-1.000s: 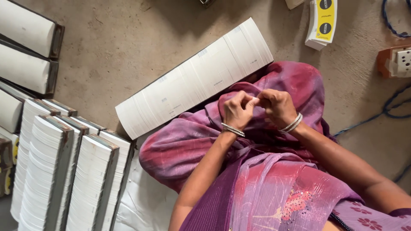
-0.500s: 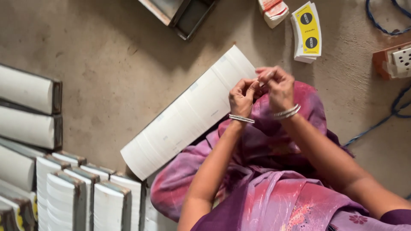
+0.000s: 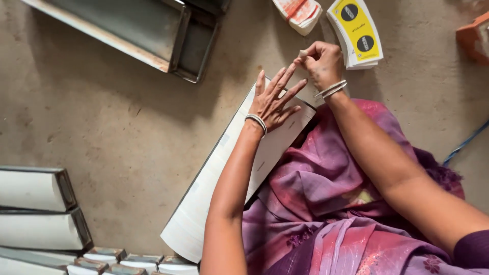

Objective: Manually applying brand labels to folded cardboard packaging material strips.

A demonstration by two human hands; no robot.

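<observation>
A long white block of stacked paper [image 3: 219, 178] lies slantwise on the concrete floor against my purple-draped lap. My left hand [image 3: 275, 99] rests on its far end, fingers spread, palm down. My right hand [image 3: 318, 61] is just beyond that end, its fingertips pinched on a small white scrap that is hard to make out. Silver bangles circle both wrists. A stack of yellow labels with black circles [image 3: 356, 30] lies right beside my right hand.
A grey metal tray [image 3: 153, 30] lies at the top left. A red-and-white label stack [image 3: 300, 12] sits at the top. Bound white paper blocks [image 3: 35, 209] are piled at the lower left. An orange object [image 3: 473, 35] and a blue cable [image 3: 463, 145] are at the right.
Both hands have moved from my lap out to the far end of the paper block. My left hand has opened flat on it. The view has tilted toward the tray.
</observation>
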